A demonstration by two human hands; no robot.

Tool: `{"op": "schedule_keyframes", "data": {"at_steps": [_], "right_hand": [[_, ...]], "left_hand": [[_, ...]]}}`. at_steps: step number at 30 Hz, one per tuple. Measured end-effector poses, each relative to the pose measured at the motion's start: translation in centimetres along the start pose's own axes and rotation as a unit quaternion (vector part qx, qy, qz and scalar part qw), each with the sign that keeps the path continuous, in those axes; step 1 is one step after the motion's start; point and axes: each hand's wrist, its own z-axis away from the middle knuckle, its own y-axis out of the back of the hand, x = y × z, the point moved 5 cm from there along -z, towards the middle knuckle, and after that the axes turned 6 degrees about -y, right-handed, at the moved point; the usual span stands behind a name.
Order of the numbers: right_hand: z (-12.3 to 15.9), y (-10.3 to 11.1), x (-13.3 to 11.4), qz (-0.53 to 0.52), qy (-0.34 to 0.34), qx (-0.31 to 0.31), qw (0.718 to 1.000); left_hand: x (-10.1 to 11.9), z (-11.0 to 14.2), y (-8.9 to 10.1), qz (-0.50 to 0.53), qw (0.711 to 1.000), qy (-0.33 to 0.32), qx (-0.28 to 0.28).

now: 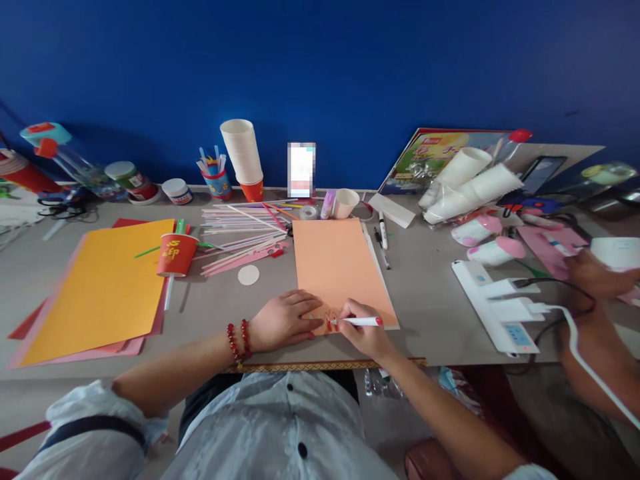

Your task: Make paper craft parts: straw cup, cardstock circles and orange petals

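Observation:
A peach-orange sheet of paper (337, 260) lies in front of me on the grey table. My left hand (285, 319) rests flat on its lower left corner, fingers stretched out and holding nothing. Between the thumb and fingers of my right hand (369, 339) is a white marker (361, 321) with a red end. Its tip is at small red petal-like shapes (332, 321) drawn near the sheet's bottom edge. Fainter outlines show beside them, partly covered by my left fingers.
Left are yellow paper (100, 287), a red paper cup (177, 255) and many straws (240, 223). Stacked cups (243, 157) and a phone (301, 170) stand at the wall. A power strip (493, 307) lies right, near another person's hand (600, 275).

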Motion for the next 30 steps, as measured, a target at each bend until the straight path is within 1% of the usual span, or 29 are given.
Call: {"op": "schedule_keyframes", "data": {"at_steps": [7, 15, 21, 26, 30], "right_hand": [[0.08, -0.07, 0.26, 0.000, -0.007, 0.003, 1.000], [0.00, 0.03, 0.11, 0.005, -0.013, -0.001, 1.000], [0.11, -0.02, 0.09, 0.000, 0.000, -0.005, 1.000], [0.09, 0.04, 0.08, 0.001, -0.007, -0.003, 1.000], [0.11, 0.06, -0.05, -0.001, -0.001, -0.008, 1.000]], "left_hand": [[-0.02, 0.05, -0.05, 0.000, 1.000, 0.001, -0.008], [0.01, 0.02, 0.05, 0.002, 1.000, 0.000, 0.002], [-0.01, 0.02, 0.05, 0.000, 1.000, 0.000, -0.004], [-0.02, 0.03, -0.05, -0.005, 1.000, 0.001, -0.009], [0.02, -0.01, -0.01, -0.002, 1.000, 0.001, -0.003]]}}
